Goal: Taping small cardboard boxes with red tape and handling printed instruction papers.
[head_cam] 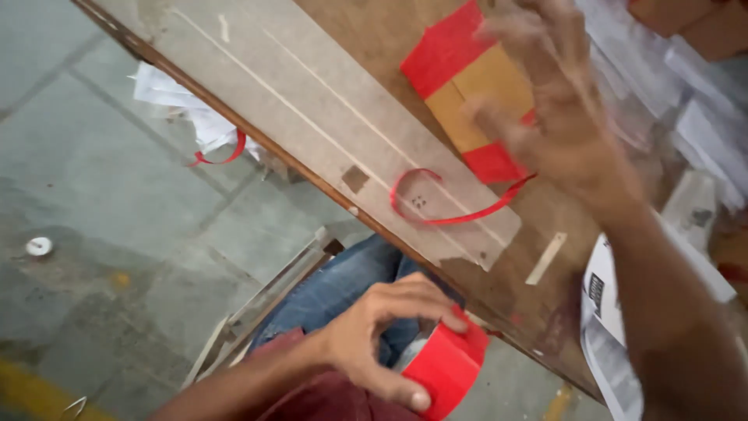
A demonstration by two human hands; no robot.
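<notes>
Bottom middle: left hand [366,343] fingers pinch red tape roll [446,370]. Upper right: right hand [561,109] fingers spread on taped cardboard box [475,86]; loose tape strip [444,206] may stick to surface [312,101].

A worn wooden tabletop [374,47] runs diagonally across the view, its dark edge bordering a pale scratched board [312,101]. Below lies a grey tiled floor [93,179] with stains, a yellow painted line [31,394], crumpled white paper [175,97] and a small round cap [39,246]. Lighting is soft and even.
</notes>
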